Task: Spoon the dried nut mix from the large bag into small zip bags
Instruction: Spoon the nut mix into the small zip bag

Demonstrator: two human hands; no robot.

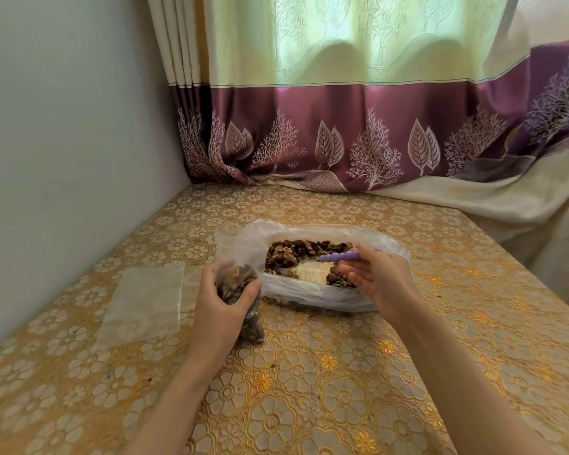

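The left hand [225, 302] is gripping a small clear zip bag [243, 303], already well filled with brown nut mix, its fingers curled round the bag's upper part while the base is resting on the gold floral-patterned tablecloth [309, 389]; the right hand [380, 279] is hovering over the near edge of the large clear plastic bag of dried nuts and raisins [309, 257], its fingers loosely extended, with a purple beaded-handle spoon [339, 256] lying at the fingertips; whether the spoon is truly pinched or merely resting there cannot be told. The large bag is lying just beyond both hands, its mouth folded open. To do the step well, the left hand should be keeping the small bag's mouth upright and wide, close beside the large bag's rim, so that each spoonful is crossing little open table. A flat stack of empty clear zip bags [142, 303] is lying just outside the left hand; a grey wall [63, 159] is closing that side; the table is offering open room nearer the person and outside the right hand.
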